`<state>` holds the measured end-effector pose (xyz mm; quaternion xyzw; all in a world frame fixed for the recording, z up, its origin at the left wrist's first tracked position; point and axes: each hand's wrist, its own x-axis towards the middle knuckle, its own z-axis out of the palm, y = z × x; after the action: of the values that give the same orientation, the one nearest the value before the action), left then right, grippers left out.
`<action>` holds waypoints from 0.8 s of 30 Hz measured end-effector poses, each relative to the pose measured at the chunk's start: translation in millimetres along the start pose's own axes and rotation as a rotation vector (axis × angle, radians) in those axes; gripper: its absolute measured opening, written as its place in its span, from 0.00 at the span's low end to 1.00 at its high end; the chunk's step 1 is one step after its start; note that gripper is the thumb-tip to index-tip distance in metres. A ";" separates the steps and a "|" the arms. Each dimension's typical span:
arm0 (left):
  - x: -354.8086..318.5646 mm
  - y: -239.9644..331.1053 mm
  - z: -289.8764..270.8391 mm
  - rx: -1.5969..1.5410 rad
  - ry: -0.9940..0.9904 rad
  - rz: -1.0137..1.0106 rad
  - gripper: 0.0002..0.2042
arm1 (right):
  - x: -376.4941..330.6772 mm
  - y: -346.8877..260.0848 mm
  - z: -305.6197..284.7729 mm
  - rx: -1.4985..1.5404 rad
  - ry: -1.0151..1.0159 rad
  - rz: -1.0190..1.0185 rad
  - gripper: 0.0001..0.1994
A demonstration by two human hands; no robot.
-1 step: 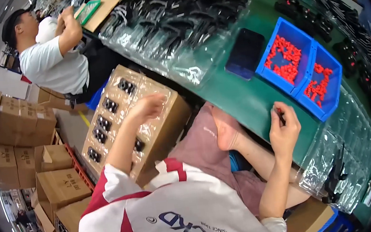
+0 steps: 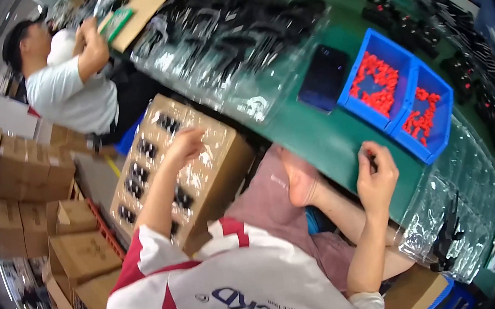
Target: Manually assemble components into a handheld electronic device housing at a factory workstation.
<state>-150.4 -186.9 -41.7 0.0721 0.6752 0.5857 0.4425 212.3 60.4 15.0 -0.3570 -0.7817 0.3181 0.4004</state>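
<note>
Over the cardboard box [image 2: 222, 151] at my left, my left hand [image 2: 185, 147] hangs with its fingers curled together. Whatever they may hold is hidden. Clear film covers the box top, where small black parts [image 2: 137, 180] sit in rows. My right hand [image 2: 377, 175] is raised above the green table edge, in front of the blue bins [image 2: 397, 127]. A small dark piece [image 2: 374, 165] shows between its thumb and fingers; its kind is too small to tell. Small red parts [image 2: 384, 97] lie in both bins, apart from my right hand.
A dark phone [image 2: 325, 80] lies on the green table [image 2: 293, 124] beside a plastic-covered heap of black parts [image 2: 238, 26]. Clear bags [image 2: 435, 224] lie at the right. A co-worker [image 2: 72, 89] sits at far left. Cardboard cartons [image 2: 81, 255] are stacked at left.
My left hand has shifted a little to the left over the box. My right hand stays nearly in place, still pinching the small piece. The view has tilted slightly.
</note>
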 end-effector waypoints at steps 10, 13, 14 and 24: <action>80.2 -13.6 -108.7 1.046 0.793 0.220 0.18 | -6.5 10.7 -0.2 -0.003 0.142 0.002 0.13; 61.1 -12.9 -83.3 1.030 0.735 -0.041 0.14 | -6.9 12.0 -3.5 -0.004 0.176 0.045 0.13; 52.5 -11.1 -81.9 0.909 0.660 -0.009 0.14 | -5.9 11.6 -4.4 0.004 0.171 0.045 0.13; -63.8 -4.8 17.1 -0.160 -0.157 0.208 0.11 | -5.6 20.9 -0.4 -0.014 0.145 0.004 0.10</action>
<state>-98.6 -215.3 -11.8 0.1520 0.5785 0.6729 0.4353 221.3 67.3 -3.4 -0.3834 -0.7520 0.2868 0.4531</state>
